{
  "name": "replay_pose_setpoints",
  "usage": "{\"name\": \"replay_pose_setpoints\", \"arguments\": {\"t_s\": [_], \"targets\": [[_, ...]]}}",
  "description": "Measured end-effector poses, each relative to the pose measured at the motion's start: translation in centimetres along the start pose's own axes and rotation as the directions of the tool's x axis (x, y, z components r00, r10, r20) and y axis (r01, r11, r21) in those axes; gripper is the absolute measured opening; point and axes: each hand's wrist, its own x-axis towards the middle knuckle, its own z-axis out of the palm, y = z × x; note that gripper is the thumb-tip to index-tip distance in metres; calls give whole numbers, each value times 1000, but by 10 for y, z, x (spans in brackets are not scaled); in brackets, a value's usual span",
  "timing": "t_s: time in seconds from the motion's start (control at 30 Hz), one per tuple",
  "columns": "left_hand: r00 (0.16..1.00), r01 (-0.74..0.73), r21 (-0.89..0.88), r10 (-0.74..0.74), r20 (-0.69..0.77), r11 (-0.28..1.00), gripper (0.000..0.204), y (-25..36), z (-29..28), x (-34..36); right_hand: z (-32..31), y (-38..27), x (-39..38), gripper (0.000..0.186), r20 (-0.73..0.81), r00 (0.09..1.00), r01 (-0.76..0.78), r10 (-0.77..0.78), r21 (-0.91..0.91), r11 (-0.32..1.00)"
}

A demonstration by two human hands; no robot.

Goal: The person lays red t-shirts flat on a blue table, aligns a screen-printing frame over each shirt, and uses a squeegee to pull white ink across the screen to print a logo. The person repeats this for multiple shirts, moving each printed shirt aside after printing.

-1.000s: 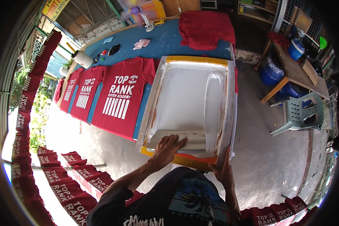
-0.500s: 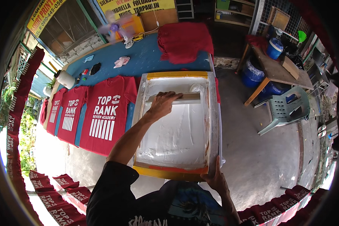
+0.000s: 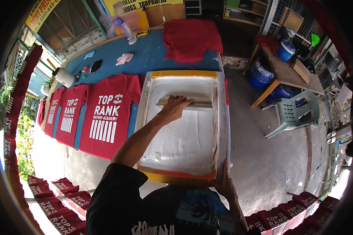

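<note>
A squeegee [image 3: 202,102] lies across the upper part of a silkscreen frame [image 3: 145,88], its blade side down in white ink [image 3: 172,147]. My left hand [image 3: 174,108] is closed over the left half of the squeegee's handle. At the near right corner of the screen, my right hand [image 3: 225,185] grips the frame's edge; some of its fingers are hidden. Left of the screen, a red T-shirt [image 3: 110,113] with a white print lies flat on the blue table [image 3: 145,55]. What lies under the screen is mostly hidden.
More printed red shirts [image 3: 68,117] lie farther left. A pile of red cloth [image 3: 192,39] sits beyond the screen, near a running fan [image 3: 119,23]. A green plastic chair [image 3: 296,113] and a wooden table [image 3: 290,72] stand at right. Printed shirts [image 3: 53,207] hang along the lower edge.
My left hand has drawn the squeegee a little toward me over the screen. My right hand keeps its hold on the frame corner. The view has shifted slightly.
</note>
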Motion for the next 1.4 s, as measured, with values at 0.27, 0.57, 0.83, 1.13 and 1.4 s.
{"name": "replay_pose_setpoints", "arguments": {"t_s": [0.27, 0.57, 0.83, 1.13, 1.4], "targets": [[997, 75, -180, -69, 38, 981, 77, 150, -40, -179, 5, 13, 2, 129, -32, 993, 111, -110, 31, 993], [990, 144, -118, -143, 19, 983, 84, 221, -33, -241, 7, 16, 7, 133, -22, 995, 103, -102, 72, 992], [980, 196, -175, -198, 8, 965, 86, 229, -25, -247, -20, 21, 7, 134, 188, 982, 6, -30, 129, 992], [864, 308, -414, -434, -254, 856, 70, 218, -40, -293, -64, 10, -33, 103, -120, 990, 50, -76, -206, 977], [6, 29, -946, -946, 324, -324, 38, 85, -2, -439, 14, -87, -61, 36, -272, 934, 280, -232, 152, 948]]}}
